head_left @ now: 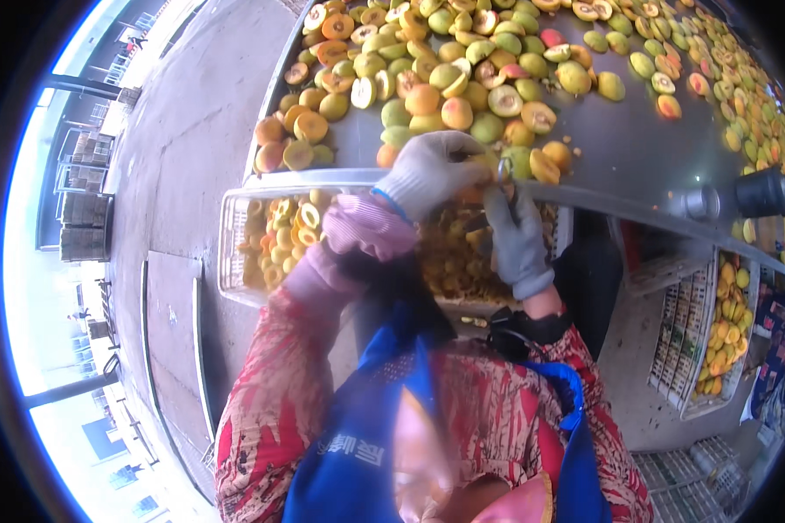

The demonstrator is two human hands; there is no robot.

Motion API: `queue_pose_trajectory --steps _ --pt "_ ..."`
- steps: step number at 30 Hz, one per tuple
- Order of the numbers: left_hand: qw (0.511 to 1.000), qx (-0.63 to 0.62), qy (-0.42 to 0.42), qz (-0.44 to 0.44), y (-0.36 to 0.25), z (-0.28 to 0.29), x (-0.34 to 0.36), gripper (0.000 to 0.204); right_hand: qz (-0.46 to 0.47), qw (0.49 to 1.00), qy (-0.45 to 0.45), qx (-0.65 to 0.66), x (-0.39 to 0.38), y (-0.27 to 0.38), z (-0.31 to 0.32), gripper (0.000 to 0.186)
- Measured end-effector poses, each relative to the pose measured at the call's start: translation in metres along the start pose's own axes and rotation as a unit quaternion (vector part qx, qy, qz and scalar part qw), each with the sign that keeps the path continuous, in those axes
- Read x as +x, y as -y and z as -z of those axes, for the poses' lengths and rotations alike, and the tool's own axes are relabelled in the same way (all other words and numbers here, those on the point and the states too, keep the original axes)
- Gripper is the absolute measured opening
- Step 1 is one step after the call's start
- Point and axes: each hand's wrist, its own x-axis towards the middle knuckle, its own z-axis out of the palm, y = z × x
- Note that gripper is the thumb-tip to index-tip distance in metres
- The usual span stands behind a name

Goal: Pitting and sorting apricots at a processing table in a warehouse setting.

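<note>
My left hand [432, 170], in a pale knitted glove, is closed around an orange-yellow peach [473, 177] at the near edge of the metal table. Beside it, my right hand [519, 240], gloved too, is closed on a small metal tool with a looped end [503, 170]. The loop stands close to the peach; whether they touch I cannot tell. Halved and whole peaches [488, 96] are heaped on the table just beyond my hands. Below them is a plastic crate [235, 248] with more peach halves, partly hidden by my arms.
The metal table [619, 144] slopes away to the right, with more peaches on its far side. A dark cylindrical container [763, 192] stands near its edge. To the lower right are a crate of peaches [720, 336] and a person's patterned clothing [781, 340]. Concrete floor [183, 131] stretches left.
</note>
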Motion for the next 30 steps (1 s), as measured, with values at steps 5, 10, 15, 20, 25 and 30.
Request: queue_pose_trajectory --steps 5,10,15,20,25,30 --pt "0.947 -0.248 -0.176 -0.105 0.034 -0.059 -0.05 0.03 -0.029 0.996 0.058 0.053 -0.013 -0.042 -0.001 0.03" --pt "0.841 -0.488 -0.235 0.024 0.063 -0.065 -0.059 0.036 -0.115 0.988 0.099 -0.03 -0.04 -0.041 -0.01 0.029" --pt "0.789 -0.563 -0.202 0.14 0.067 -0.069 -0.071 0.045 0.018 0.957 0.079 -0.28 -0.052 -0.07 -0.008 0.044" --pt "0.813 -0.529 -0.228 0.088 0.096 -0.073 -0.063 0.044 -0.042 0.953 0.12 -0.276 -0.046 -0.08 -0.004 0.04" --pt "0.792 -0.567 -0.209 0.086 0.081 -0.076 -0.063 0.038 -0.008 0.941 0.093 -0.326 -0.037 -0.083 -0.004 0.038" --pt "0.777 -0.599 -0.167 0.099 0.101 -0.076 -0.056 0.038 -0.036 0.945 0.077 -0.316 -0.034 -0.078 -0.012 0.04"
